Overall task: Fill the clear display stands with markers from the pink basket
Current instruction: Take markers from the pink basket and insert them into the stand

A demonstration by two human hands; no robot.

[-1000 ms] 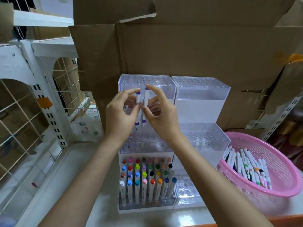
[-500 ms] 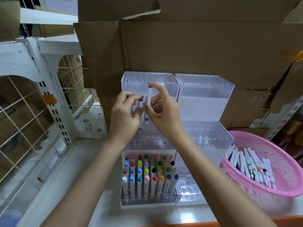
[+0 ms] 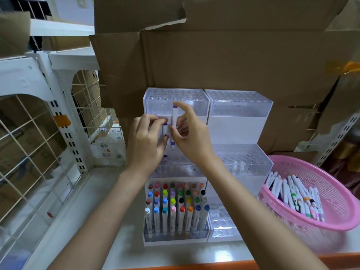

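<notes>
1. A purple-capped marker point(image 3: 173, 121) stands upright in front of the left clear stand point(image 3: 176, 98), level with its top tier. The right hand point(image 3: 191, 137) pinches it, thumb on the barrel and index fingertip at the upper cap.
2. Just left of it, the left hand point(image 3: 146, 141) pinches a second marker point(image 3: 165, 130) between curled fingers and thumb.
3. The stand's lowest tier holds rows of coloured markers point(image 3: 173, 209).
4. The right clear stand point(image 3: 241, 106) touches the left stand's right side.
5. Further right of the left stand lies the pink basket point(image 3: 331, 227), with loose markers point(image 3: 292, 193) inside.
6. Cardboard boxes point(image 3: 214, 59) rise behind the left stand; a white wire rack point(image 3: 39, 114) stands to its left.
</notes>
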